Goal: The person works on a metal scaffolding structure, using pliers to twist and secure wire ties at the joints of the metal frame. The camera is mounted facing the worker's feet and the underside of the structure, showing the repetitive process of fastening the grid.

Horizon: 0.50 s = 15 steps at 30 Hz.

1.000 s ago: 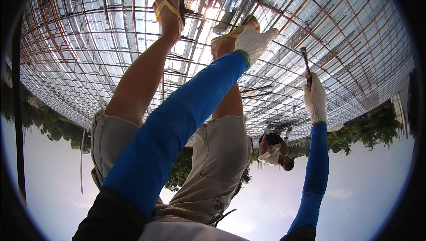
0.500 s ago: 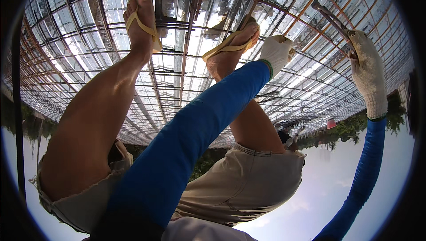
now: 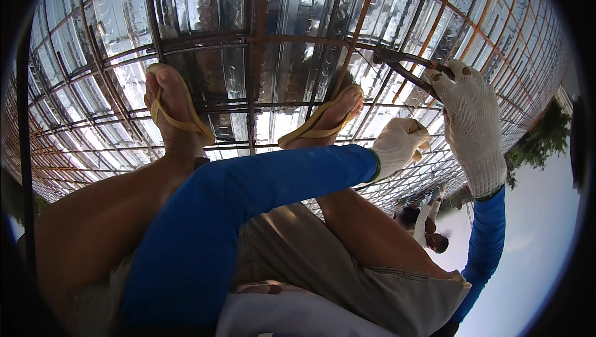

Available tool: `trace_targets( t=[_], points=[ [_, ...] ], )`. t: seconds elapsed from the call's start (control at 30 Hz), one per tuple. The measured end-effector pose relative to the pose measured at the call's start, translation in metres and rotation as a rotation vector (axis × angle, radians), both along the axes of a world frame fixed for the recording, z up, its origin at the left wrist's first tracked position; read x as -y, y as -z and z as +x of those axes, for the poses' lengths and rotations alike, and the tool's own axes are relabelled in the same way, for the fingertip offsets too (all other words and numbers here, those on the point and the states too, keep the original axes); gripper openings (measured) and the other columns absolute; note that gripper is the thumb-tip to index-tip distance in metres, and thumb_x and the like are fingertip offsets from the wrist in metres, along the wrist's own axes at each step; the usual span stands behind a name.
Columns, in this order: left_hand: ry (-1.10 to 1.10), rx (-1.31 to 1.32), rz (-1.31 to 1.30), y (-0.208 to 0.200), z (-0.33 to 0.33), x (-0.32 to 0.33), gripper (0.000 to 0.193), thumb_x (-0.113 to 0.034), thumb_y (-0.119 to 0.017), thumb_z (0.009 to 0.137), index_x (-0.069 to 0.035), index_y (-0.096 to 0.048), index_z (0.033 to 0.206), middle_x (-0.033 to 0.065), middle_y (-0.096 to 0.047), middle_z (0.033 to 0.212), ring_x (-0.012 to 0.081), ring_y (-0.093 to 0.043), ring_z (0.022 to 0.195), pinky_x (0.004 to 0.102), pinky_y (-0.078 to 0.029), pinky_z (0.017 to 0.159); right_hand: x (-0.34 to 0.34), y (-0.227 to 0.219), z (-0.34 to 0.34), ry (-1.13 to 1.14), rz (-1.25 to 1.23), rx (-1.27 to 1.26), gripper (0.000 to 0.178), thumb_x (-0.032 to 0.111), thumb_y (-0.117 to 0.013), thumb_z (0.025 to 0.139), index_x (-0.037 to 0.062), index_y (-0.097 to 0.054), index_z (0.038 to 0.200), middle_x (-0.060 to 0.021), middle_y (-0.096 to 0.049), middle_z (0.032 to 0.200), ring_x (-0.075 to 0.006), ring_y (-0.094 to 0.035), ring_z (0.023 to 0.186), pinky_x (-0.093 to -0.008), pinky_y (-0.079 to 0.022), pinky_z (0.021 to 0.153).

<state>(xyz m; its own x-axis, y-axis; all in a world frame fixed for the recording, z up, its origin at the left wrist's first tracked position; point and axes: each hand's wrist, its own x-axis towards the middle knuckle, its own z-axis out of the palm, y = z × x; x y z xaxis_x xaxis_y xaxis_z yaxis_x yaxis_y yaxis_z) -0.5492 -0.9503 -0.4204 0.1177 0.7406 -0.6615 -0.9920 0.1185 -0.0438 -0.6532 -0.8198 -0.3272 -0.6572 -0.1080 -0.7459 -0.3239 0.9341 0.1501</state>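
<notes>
My right hand [image 3: 470, 122], in a white knitted glove worn through at the fingers, grips a pair of dark steel pincers [image 3: 411, 68] by the handles. The handles stand apart, and the jaws are at a crossing of rusty reinforcing bars [image 3: 310, 39]. My left hand [image 3: 400, 148], gloved the same way, is closed in a fist below the pincers. What its fingers hold, if anything, is hidden; thin wire-like lines pass close by. Both forearms wear blue sleeves.
My feet in yellow flip-flops [image 3: 177, 119] rest on the bar grid. Under the bars lies shiny ribbed metal decking [image 3: 211, 8]. Another person [image 3: 428, 225] is farther off beyond my knee. Trees [image 3: 540, 135] stand at the right edge.
The pincers and my right hand have moved left and down, close to the bar crossing by my right foot. My left hand is lower, still closed. The view has shifted, showing the other person more.
</notes>
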Motion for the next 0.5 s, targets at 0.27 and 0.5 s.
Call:
trace_targets(
  t=[0.27, 0.5],
  points=[
    [0.059, 0.004, -0.055, -0.020, 0.000, 0.000, 0.032, -0.030, -0.070, 0.106, 0.002, -0.074, 0.107, 0.0101, -0.076, 0.091, 0.0149, -0.070, 0.070, 0.0291, -0.055, 0.060, 0.018, -0.013, 0.026, 0.150, -0.106, -0.090, 0.050, -0.001, -0.075, 0.083, 0.0095, -0.068, 0.132, -0.0185, -0.069, 0.125, -0.0343, -0.070, 0.112, -0.0475, -0.059, 0.089],
    [0.061, -0.028, -0.028, -0.007, 0.013, 0.016, 0.039, -0.036, -0.071, 0.106, 0.002, -0.074, 0.106, 0.0083, -0.076, 0.090, 0.0133, -0.072, 0.073, 0.0284, -0.056, 0.063, 0.039, 0.000, 0.027, 0.156, -0.031, -0.090, 0.046, 0.006, -0.079, 0.083, 0.0093, -0.070, 0.128, -0.0175, -0.069, 0.120, -0.0330, -0.070, 0.109, -0.0453, -0.059, 0.088]
  ],
)
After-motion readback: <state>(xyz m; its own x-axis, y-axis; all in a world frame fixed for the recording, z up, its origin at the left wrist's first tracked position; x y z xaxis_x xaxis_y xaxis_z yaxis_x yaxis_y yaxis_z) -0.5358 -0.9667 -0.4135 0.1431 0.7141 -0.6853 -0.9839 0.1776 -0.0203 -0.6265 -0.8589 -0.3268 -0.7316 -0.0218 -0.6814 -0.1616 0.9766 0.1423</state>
